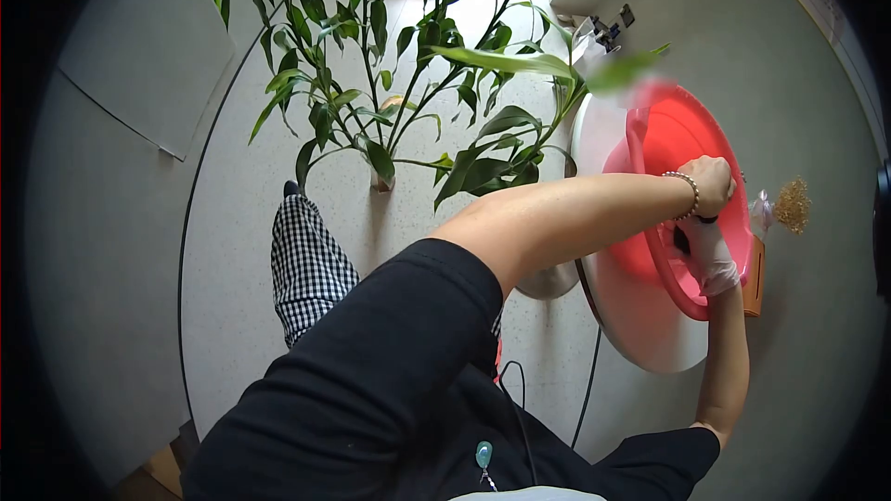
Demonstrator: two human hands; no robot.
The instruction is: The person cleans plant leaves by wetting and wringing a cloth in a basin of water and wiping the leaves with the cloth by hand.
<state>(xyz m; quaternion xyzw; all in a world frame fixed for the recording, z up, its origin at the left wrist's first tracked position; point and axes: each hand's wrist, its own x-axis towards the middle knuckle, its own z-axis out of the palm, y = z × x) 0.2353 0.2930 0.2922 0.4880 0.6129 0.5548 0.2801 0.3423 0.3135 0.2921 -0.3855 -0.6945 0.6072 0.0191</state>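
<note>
A pink basin (677,121) stands tilted at the edge of a round white table (640,343). Over its far side is my left hand (710,184), bare, with a beaded bracelet (691,197) at the wrist; its fingers are curled closed, and what they hold, if anything, is hidden. Just below it, inside the basin's near side, my right hand (713,258) wears a white glove reaching the wrist. A small dark patch (682,239) shows beside the gloved hand; I cannot make out what it is. The right fingers are hidden from view.
Tall leafy plants (371,102) rise from a vase (381,178) on the floor to the left. Dried flowers (794,204) and an orange wooden item (756,283) are right of the basin. A cable (587,390) runs below the table. A checkered trouser leg (311,264) shows at left.
</note>
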